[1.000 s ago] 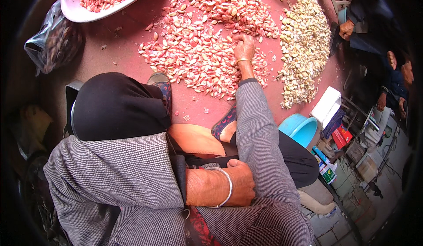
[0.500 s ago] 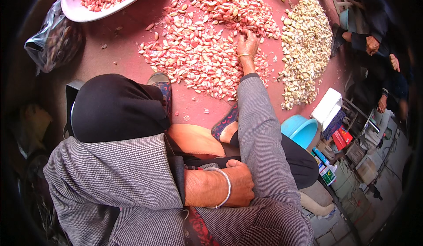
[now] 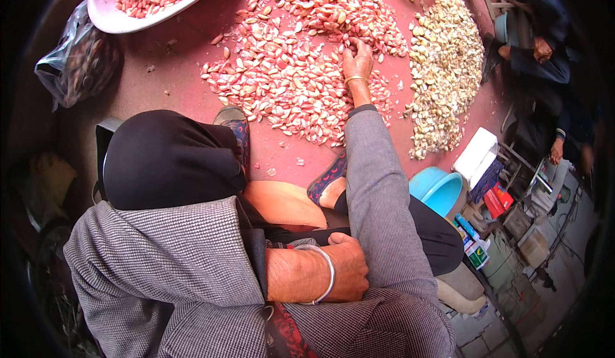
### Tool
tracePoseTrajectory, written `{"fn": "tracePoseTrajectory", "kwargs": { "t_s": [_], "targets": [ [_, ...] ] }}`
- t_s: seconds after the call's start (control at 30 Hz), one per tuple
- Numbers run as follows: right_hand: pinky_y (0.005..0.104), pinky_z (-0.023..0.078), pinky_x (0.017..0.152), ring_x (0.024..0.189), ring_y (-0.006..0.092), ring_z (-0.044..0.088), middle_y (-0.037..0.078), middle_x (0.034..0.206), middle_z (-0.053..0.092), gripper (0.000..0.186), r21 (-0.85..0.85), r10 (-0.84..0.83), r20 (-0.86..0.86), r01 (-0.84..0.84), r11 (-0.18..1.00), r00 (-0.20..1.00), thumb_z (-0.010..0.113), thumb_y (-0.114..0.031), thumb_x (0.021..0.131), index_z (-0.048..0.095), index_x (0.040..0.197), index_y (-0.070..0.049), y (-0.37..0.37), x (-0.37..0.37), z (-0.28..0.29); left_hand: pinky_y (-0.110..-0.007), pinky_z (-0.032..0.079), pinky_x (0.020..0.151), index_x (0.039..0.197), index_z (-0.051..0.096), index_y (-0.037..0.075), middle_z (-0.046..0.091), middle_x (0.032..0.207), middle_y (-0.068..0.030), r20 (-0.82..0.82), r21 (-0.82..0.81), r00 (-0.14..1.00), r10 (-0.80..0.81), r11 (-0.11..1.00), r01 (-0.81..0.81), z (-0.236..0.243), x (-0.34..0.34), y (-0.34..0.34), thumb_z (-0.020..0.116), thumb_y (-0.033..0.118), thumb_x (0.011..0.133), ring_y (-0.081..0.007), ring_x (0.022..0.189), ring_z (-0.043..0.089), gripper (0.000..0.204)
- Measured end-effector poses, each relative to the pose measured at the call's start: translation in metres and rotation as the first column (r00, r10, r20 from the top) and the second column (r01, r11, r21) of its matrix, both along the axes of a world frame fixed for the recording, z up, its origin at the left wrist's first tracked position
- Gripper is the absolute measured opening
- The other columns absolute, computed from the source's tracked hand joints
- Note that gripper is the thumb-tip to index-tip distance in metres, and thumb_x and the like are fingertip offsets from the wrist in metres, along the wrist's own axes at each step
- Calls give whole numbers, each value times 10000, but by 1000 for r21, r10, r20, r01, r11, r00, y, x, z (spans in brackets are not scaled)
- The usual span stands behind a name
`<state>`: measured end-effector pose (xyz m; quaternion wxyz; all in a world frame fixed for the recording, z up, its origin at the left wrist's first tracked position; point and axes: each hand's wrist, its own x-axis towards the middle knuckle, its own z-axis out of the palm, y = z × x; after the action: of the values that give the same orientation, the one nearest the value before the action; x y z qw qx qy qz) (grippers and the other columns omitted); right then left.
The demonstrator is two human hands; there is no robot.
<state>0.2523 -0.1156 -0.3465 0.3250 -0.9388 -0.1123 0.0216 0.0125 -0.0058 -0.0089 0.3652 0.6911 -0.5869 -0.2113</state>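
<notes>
My right hand (image 3: 358, 61), a thin bangle on its wrist, reaches forward into a spread of small pink-and-white clove-like pieces (image 3: 282, 82). Thumb and fingertips come together on one of these pieces; the fingertips partly cover it. Beyond them, the same pieces lie in a thicker heap (image 3: 339, 5). Across my lap rests my left hand (image 3: 346, 268), with a silver bangle. It is curled into a fist against my right sleeve (image 3: 384, 204), and the inside of the fist is hidden.
A white basin (image 3: 106, 12) of pink pieces stands far left, beside a clear plastic bag (image 3: 80, 63). Pale yellowish pieces (image 3: 445, 76) form a long pile at right. A blue tub (image 3: 439, 191) sits near my knee. Another person's hand (image 3: 543, 50) shows at far right.
My right hand has shifted slightly, its fingertips drawing together at the edge of the heap. My left hand stays put. At far right, another person's hands have moved.
</notes>
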Motion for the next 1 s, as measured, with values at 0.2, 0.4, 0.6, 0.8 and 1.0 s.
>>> {"fn": "tracePoseTrajectory", "kwargs": {
  "t_s": [0.2,0.4,0.6,0.8,1.0],
  "targets": [
    [427,509,797,862,333,632,157,913,647,168,-18,-40,15,41,999,999,555,-23,791,690,887,-56,-20,-11,-3,-535,471,478,860,768,119,725,798,-92,-7,-2,1000,4,1000,-4,-1,0,0,612,248,832,-310,693,686,204],
    [395,513,741,805,319,638,155,880,649,127,140,-34,77,23,990,996,604,-76,839,698,911,-30,-17,-6,-2,-536,470,480,854,766,118,723,794,-95,-6,-10,1000,0,1000,0,-2,1,0,611,251,830,-311,690,682,206],
    [385,525,774,822,275,689,141,877,721,293,-169,-20,15,23,985,1000,726,-291,819,746,948,-28,-2,8,-3,-536,469,482,849,765,116,720,789,-98,-14,-8,1000,16,1000,-16,-1,-1,0,611,254,827,-312,687,678,208],
    [371,536,747,782,257,708,129,821,736,335,-216,-177,-133,146,966,975,770,-326,758,754,910,-27,8,11,3,-537,467,484,843,763,114,717,785,-100,-26,-12,999,20,1000,-20,-3,0,0,610,257,825,-313,684,674,210],
    [402,544,738,770,306,713,135,812,740,286,-232,-220,-208,171,958,953,781,-337,732,754,813,-64,5,8,2,-538,466,486,838,761,113,714,780,-103,-33,-13,999,28,1000,-28,-3,0,1,609,259,822,-314,681,671,212]
  ]
}}
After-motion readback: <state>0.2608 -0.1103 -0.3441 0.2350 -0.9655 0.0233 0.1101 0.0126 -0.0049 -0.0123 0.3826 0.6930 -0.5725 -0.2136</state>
